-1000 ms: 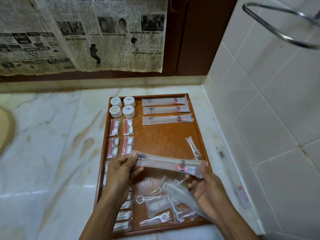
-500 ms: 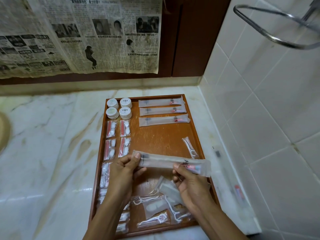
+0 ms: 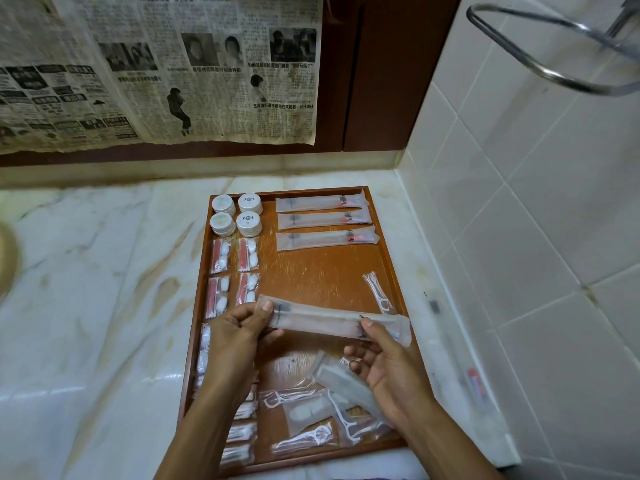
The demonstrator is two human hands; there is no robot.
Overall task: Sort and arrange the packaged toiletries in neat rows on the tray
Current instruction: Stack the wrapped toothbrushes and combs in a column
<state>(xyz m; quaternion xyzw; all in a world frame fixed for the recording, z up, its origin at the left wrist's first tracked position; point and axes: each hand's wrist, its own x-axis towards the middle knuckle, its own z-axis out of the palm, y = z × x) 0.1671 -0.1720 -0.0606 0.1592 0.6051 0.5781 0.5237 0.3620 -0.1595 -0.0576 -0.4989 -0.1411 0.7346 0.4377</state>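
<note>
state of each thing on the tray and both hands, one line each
held toothbrush packet: lifted above tray, level
left hand: pinches its left end
right hand: pinches its right end
three toothbrush packets: flat, stacked rows
round soaps: two by two
floss pick packets: loose heap
tray: flat on counter

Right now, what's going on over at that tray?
A person is sorting packaged toiletries on a wooden tray. Both hands hold a long toothbrush packet above it, the left hand pinching one end, the right hand the other. Three matching packets already lie in a row at the back; floss picks sit loose at the front.
</note>
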